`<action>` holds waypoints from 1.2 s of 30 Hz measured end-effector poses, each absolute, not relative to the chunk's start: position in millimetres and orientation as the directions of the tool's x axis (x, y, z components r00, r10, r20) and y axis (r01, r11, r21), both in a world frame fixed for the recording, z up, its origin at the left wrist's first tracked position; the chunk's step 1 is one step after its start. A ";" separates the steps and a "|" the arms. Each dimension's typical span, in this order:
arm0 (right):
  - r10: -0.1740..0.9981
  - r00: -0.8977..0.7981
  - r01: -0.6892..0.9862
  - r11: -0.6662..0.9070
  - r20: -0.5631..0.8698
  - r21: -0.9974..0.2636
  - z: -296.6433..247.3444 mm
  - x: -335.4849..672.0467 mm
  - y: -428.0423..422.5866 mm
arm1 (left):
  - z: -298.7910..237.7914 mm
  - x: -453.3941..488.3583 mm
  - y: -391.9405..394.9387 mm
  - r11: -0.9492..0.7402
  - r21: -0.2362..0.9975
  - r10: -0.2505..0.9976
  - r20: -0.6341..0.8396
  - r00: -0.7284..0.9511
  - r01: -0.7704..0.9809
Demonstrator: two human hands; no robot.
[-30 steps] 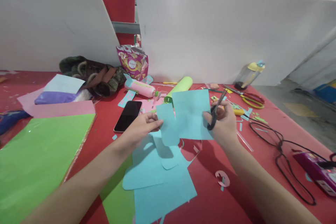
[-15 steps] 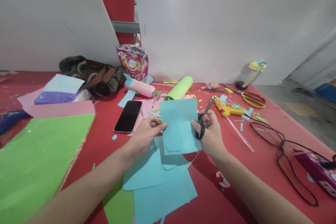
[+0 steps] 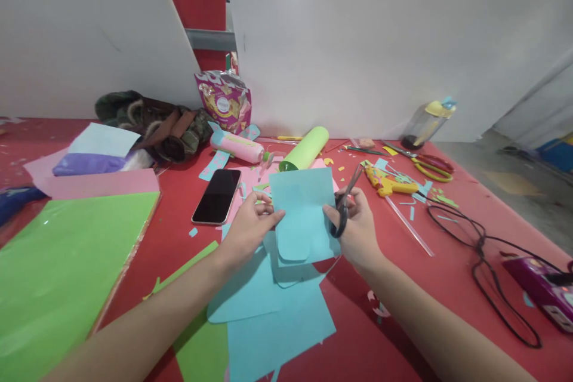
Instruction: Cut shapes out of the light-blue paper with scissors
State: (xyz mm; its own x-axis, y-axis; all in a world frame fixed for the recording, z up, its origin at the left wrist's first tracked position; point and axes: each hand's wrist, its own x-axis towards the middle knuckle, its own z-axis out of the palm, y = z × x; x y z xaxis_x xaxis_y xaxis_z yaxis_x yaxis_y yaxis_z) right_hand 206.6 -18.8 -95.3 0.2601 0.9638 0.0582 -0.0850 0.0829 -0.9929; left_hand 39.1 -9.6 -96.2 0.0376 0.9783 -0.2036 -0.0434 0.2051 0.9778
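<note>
In front of me a light-blue sheet of paper (image 3: 307, 191) is held up between both hands. A smaller light-blue piece with rounded lower corners (image 3: 293, 246) lies against its front, low and to the left. My left hand (image 3: 253, 224) is closed, pinching the left edge of the paper between thumb and fingers. Black-handled scissors (image 3: 342, 215) sit in my right hand (image 3: 358, 227), blades pointing up and away; that thumb also presses on the paper's right edge. Below, more light-blue sheets (image 3: 282, 334) overlap on the red table, partly over a green sheet (image 3: 201, 346).
A phone (image 3: 217, 197) lies left of the paper. Behind are a pink bottle (image 3: 237, 148), a green roll (image 3: 305, 148) and a snack bag (image 3: 224, 101). To the right are a yellow glue gun (image 3: 387, 182), its black cable (image 3: 478, 245) and a purple power strip (image 3: 544, 286).
The smaller rounded piece has shifted slightly up and left against the sheet, showing more of its edge. Both hands stay nearly in place; the view tilts slightly.
</note>
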 end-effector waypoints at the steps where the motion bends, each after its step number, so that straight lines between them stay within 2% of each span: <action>1: 0.964 0.260 -0.083 0.083 0.059 -0.993 -95.3 206.5 -18.7 | -97.4 39.0 -9.9 0.196 0.980 0.980 -0.195 0.033 -0.040; 10: 0.964 0.257 -0.102 0.096 0.067 -0.990 -97.6 206.7 -16.9 | -106.0 36.7 -9.1 0.105 0.994 0.993 -0.104 0.047 -0.015; 15: 0.960 0.262 -0.039 0.110 0.096 -0.993 -100.6 208.5 -16.7 | -105.4 34.8 -7.0 0.091 0.994 0.994 -0.095 0.060 0.053; 23: 0.934 0.297 0.120 0.172 0.201 -0.978 -108.2 217.9 -9.2 | -104.8 28.7 1.5 0.056 0.954 0.984 -0.102 0.145 0.294; 26: 0.920 0.302 0.172 0.203 0.248 -0.964 -111.4 223.0 -5.1 | -105.8 21.9 6.5 -0.010 0.891 0.971 -0.100 0.218 0.454; 30: 0.913 0.273 0.213 0.251 0.304 -0.944 -112.9 228.3 -2.0 | -105.8 9.7 10.3 -0.151 0.731 0.929 -0.124 0.348 0.666; 36: 0.897 0.264 0.312 0.269 0.355 -0.911 -112.6 235.2 0.0 | -90.7 0.9 -0.1 -0.298 0.514 0.843 -0.253 0.474 0.805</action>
State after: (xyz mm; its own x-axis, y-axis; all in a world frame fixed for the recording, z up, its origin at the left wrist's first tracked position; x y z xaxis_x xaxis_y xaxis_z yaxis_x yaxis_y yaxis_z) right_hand 235.2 0.0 -112.6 0.2643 0.8966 0.3554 0.3119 0.2693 -0.9112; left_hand 0.9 -0.1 -90.7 0.4739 0.8433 -0.2535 0.8046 -0.2977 0.5138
